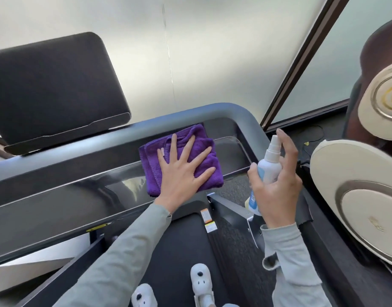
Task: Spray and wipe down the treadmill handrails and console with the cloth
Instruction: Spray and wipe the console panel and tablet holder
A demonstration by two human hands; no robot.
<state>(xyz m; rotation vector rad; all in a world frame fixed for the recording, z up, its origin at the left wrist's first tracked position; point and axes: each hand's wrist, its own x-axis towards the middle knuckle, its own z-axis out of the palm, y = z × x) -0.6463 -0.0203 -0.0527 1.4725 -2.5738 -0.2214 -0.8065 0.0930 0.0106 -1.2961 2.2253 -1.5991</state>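
Left hand (183, 172) presses the purple cloth (181, 160) with spread fingers near the console's (57, 202) right end, right hand (276, 185) gripping the spray bottle (267, 171); wiping should use steady, overlapping strokes.

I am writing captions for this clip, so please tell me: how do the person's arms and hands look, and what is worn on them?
Both arms wear long, light grey-green sleeves reaching the wrists. The right sleeve has a loose, slightly frayed cuff; the left sleeve lies smoother. The left hand and right hand are bare: no gloves, rings or watch visible.
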